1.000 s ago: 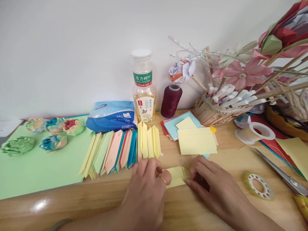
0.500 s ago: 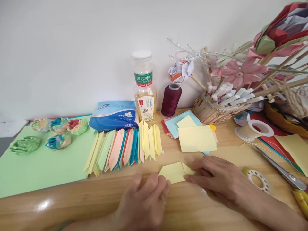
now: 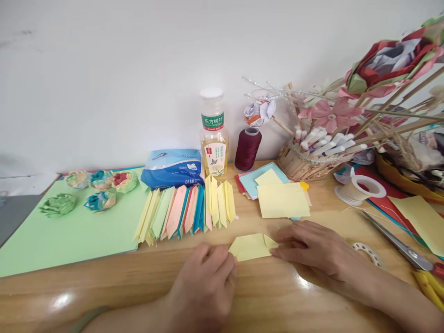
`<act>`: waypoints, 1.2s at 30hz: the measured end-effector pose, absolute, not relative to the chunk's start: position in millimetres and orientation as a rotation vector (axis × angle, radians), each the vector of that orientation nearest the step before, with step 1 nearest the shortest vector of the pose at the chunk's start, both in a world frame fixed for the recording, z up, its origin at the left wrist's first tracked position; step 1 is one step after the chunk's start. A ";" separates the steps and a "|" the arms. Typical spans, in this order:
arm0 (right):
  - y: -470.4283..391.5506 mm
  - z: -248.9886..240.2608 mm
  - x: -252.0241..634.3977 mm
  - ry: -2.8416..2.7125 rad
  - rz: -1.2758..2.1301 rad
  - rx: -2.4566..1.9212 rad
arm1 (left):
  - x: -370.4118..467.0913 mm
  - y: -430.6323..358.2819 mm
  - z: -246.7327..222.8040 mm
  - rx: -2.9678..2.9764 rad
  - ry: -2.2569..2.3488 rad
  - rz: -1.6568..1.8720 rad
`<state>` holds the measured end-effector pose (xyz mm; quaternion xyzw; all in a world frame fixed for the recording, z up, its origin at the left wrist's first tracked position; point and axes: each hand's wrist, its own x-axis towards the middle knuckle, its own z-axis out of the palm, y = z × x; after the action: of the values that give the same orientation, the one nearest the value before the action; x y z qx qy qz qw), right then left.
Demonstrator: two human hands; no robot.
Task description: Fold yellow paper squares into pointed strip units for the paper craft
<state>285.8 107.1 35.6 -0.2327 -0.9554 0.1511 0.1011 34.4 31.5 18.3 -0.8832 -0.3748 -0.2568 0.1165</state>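
A small sheet of yellow paper (image 3: 251,246) with folded corners lies on the wooden table between my hands. My left hand (image 3: 208,280) is closed at its left end, fingers curled over that edge. At the opposite end, my right hand (image 3: 312,249) pinches the right corner between thumb and fingers; the fingertips are partly hidden behind the thumb. Just beyond the paper stands a row of folded paper strips (image 3: 187,210) in yellow, green, pink, red and blue. A stack of yellow sheets (image 3: 282,201) lies behind my right hand.
Paper flowers (image 3: 58,205) rest on green paper (image 3: 93,236) at left. A tissue pack (image 3: 171,169), bottle (image 3: 214,138) and maroon thread spool (image 3: 248,149) stand along the wall. A basket (image 3: 305,162) of markers, a white spool (image 3: 360,187), a tape roll (image 3: 366,253) and scissors (image 3: 398,243) are right.
The view has shifted slightly, so the background items sit a little differently in the picture. Both hands stay at the two ends of the yellow paper, with only small finger movement.
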 end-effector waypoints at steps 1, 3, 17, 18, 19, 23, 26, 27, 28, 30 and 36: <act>106.4 36.7 285.6 -2.832 0.428 -0.677 | 34.3 31.3 17.9 -2.582 -1.077 -0.723; 103.2 38.8 283.5 -2.839 0.382 -0.615 | 33.8 31.8 17.5 -2.565 -1.067 -0.622; 61.0 54.6 250.9 -2.627 0.528 -0.649 | 36.0 33.0 15.6 -2.853 -1.087 -0.557; 63.5 52.4 253.7 -2.600 0.504 -0.694 | 35.1 33.6 14.9 -2.881 -1.087 -0.567; 66.6 49.3 256.5 -2.592 0.460 -0.737 | 34.1 34.5 14.5 -2.904 -1.093 -0.584; 77.7 35.4 263.2 -2.740 0.309 -0.758 | 32.3 37.7 16.5 -2.927 -1.126 -0.686; 78.9 32.0 262.9 -2.781 0.116 -0.699 | 33.8 37.7 19.6 -2.840 -1.135 -0.823; 77.9 32.5 262.3 -2.771 0.028 -0.693 | 34.6 37.5 19.8 -2.818 -1.126 -0.856; 76.6 33.5 261.6 -2.758 -0.050 -0.692 | 35.3 37.3 19.5 -2.805 -1.109 -0.871; 73.6 35.4 260.3 -2.738 -0.142 -0.705 | 36.4 37.6 17.2 -2.777 -1.088 -0.860; 71.8 27.8 259.1 -2.660 0.185 -0.907 | 34.1 44.4 13.3 -2.578 -1.080 -0.815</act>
<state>259.1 71.8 27.8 -0.3178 -0.9320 0.0648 0.1621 34.1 44.4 13.3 -0.8796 -0.3686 -0.2779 0.1147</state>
